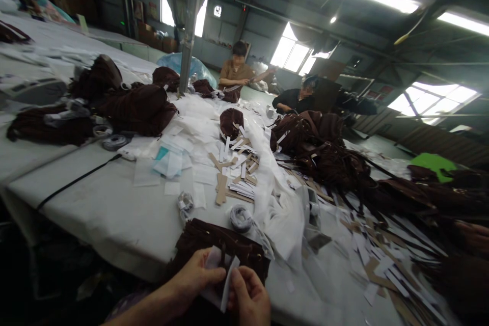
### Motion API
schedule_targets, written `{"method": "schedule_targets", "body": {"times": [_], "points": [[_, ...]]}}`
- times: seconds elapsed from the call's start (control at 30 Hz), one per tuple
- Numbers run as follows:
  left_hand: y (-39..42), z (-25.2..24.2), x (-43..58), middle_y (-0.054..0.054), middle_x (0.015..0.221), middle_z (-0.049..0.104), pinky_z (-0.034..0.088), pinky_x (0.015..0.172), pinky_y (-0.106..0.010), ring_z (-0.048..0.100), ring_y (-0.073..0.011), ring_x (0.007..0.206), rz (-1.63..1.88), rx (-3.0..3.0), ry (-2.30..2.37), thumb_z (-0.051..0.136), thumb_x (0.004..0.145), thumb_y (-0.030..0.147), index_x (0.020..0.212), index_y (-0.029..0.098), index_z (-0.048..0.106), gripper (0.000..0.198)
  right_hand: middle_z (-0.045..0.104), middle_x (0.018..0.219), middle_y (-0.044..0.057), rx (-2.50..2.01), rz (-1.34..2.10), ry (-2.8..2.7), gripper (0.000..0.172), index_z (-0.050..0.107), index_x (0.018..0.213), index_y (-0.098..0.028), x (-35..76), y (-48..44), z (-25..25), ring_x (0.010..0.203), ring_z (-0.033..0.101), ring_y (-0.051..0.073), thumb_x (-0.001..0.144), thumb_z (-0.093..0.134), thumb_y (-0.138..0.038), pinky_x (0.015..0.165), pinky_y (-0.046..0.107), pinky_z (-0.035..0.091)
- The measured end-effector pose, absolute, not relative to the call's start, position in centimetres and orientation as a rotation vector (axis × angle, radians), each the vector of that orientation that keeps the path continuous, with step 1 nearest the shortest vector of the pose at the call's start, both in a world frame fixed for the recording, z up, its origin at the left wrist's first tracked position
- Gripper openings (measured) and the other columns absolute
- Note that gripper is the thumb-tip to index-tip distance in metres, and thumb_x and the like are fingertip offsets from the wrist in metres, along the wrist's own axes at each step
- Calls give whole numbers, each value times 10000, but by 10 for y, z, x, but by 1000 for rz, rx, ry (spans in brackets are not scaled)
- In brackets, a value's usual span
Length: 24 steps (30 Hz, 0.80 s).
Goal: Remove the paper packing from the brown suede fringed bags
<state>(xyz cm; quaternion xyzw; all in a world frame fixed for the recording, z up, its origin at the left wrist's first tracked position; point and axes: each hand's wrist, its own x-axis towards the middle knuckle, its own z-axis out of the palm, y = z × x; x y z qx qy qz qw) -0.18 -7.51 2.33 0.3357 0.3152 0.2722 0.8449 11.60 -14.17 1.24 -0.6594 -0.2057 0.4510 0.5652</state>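
Left hand and right hand each pinch thin, white, papery sheeting over dark-brown, soft fabric bag. Judged part-done: sheeting edges raised, not yet flat.

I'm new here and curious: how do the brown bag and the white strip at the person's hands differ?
The brown bag is dark and bulky; the white strip is pale and narrow. The bag lies at the table edge, while the strip is held in the right hand. Both are near the person.
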Motion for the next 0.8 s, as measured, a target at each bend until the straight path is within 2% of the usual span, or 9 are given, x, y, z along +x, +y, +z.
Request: {"method": "schedule_targets", "body": {"times": [0.07, 0.27, 0.47, 0.63, 0.73, 0.8], "points": [[-73, 24, -4, -44, 662, 680, 493, 570, -258, 614, -158, 575, 568, 687, 619, 824, 563, 347, 804, 109, 647, 382, 477, 411, -87, -1524, 1139, -414, 575, 556, 755, -173, 119, -141, 11, 320, 369, 50, 508, 771, -645, 314, 159, 304], [-67, 27, -13, -41, 667, 677, 462, 592, -237, 607, -150, 588, 516, 760, 550, 825, 576, 385, 779, 100, 667, 383, 417, 307, -87, -1639, 1274, -591, 603, 601, 713, -138, 126, -141, 7, 237, 316, 37, 556, 691, -714, 256, 142, 182], [-59, 33, -23, -46, 713, 658, 442, 575, -226, 596, -161, 629, 301, 1000, 509, 687, 718, 492, 793, 128, 642, 374, 402, 325, -109, -1651, 1395, -689, 610, 615, 759, -128, 122, -132, 11, 224, 260, 19, 575, 672, -708, 244, 149, 178], [-58, 27, -32, 29, 691, 561, 373, 526, -184, 471, -102, 589, 492, 1438, 718, 544, 838, 336, 799, 170, 522, 172, 388, 309, -105, -1752, 1333, -685, 572, 556, 648, -153, 110, -121, 20, 225, 276, 29, 545, 675, -703, 234, 157, 186], [-63, 28, -36, 26, 750, 577, 407, 599, -194, 495, -117, 655, 517, 1493, 727, 489, 835, 225, 862, 177, 531, 70, 383, 301, -107, -1761, 1254, -665, 528, 543, 652, -165, 101, -118, 24, 233, 288, 37, 591, 654, -678, 242, 159, 199], [-69, 29, -36, 12, 822, 608, 431, 683, -209, 537, -141, 747, 540, 1435, 765, 524, 795, 195, 917, 178, 564, 129, 391, 307, -101, -1756, 1180, -640, 496, 531, 632, -172, 97, -117, 24, 244, 308, 41, 614, 649, -653, 254, 158, 206]]}}
